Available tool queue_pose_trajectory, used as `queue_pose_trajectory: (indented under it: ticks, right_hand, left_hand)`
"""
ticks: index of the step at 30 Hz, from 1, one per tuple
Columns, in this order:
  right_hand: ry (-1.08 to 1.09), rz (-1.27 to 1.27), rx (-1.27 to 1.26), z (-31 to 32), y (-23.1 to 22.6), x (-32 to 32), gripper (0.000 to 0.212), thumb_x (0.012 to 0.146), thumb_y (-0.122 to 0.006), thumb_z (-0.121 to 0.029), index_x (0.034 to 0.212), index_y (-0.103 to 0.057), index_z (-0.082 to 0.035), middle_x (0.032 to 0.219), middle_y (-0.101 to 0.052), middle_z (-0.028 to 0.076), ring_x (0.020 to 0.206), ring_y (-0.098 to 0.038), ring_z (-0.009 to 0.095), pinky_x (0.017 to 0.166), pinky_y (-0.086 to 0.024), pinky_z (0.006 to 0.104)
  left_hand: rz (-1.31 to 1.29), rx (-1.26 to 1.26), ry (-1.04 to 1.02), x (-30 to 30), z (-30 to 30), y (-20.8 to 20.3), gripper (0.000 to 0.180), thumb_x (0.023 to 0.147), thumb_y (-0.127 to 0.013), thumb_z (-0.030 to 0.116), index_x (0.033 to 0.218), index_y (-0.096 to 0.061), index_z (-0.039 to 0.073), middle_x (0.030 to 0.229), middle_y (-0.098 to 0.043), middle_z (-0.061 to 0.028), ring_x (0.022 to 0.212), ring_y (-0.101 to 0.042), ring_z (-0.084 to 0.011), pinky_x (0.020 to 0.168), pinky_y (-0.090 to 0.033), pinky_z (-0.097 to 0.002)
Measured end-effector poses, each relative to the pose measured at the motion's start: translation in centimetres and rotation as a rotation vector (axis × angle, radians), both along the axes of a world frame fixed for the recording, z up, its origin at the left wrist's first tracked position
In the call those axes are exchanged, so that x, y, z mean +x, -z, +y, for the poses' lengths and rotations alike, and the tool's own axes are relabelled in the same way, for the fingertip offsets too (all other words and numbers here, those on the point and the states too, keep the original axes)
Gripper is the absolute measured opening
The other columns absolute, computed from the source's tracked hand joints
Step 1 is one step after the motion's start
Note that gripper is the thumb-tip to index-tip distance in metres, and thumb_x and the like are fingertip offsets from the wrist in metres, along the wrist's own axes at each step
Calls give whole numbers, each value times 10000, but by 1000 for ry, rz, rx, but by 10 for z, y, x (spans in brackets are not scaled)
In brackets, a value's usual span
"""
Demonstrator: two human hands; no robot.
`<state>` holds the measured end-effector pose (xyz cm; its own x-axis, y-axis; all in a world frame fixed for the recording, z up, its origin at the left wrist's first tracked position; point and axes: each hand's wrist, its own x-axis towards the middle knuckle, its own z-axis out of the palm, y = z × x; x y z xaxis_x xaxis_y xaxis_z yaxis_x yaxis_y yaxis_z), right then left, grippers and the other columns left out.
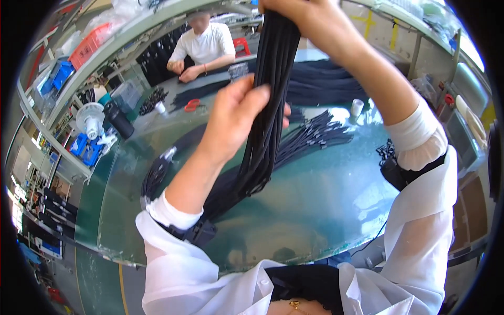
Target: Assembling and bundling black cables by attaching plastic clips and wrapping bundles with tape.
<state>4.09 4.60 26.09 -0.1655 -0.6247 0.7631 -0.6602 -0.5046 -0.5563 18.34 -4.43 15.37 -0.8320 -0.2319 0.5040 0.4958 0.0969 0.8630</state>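
The person held a long bundle of black cords [272, 58] upright above the near-middle part of the green tabletop [325, 189]. The right hand [302, 9] was raised at its upper end, the grip apparently closed on the bundle, though the fingers were partly cut off at the upper edge. Lower down, the left hand [236, 113] had its grip wrapped around the bundle from the left, thumb on the near side and fingertips showing past the right side. The bundle's lower end hung over a second batch of cords [310, 137], which ran from beneath the left forearm toward the far right; whether the two touched could not be told. To the left, a curved loop of dark cords [156, 176] lay near the left sleeve. Farther off, a wide spread of black strips [325, 84] crossed the tabletop, with red-handled scissors [192, 105] to its left and a white spool [357, 107] to its right. At the far left stood a dark bottle [118, 121] and a white fan [90, 121]. A co-worker in a white top [210, 44] sat at the far side, hands close together.
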Motion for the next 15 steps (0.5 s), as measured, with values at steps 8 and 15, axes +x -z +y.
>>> queue_pose_trajectory:
  ticks: [8, 15]
  right_hand:
    - [134, -89, -18, 10, 4, -15, 254, 876, -567, -260, 890, -641, -17, 735, -610, 36, 619, -529, 96, 554, -416, 244]
    - [64, -39, 27, 4, -5, -8, 290, 880, -551, -303, 849, -607, -20, 708, -568, 12, 610, -513, 99, 569, -400, 245]
  left_hand:
    - [-513, -173, 93, 39, -21, 66, 330, 933, -502, 218, 1161, -529, -18, 987, -651, -106, 876, -627, -161, 776, -492, -292]
    - [-229, 222, 491, -16, -16, 0, 397, 911, -546, 354, 1073, -583, -6, 899, -646, -92, 873, -627, -193, 812, -480, -322]
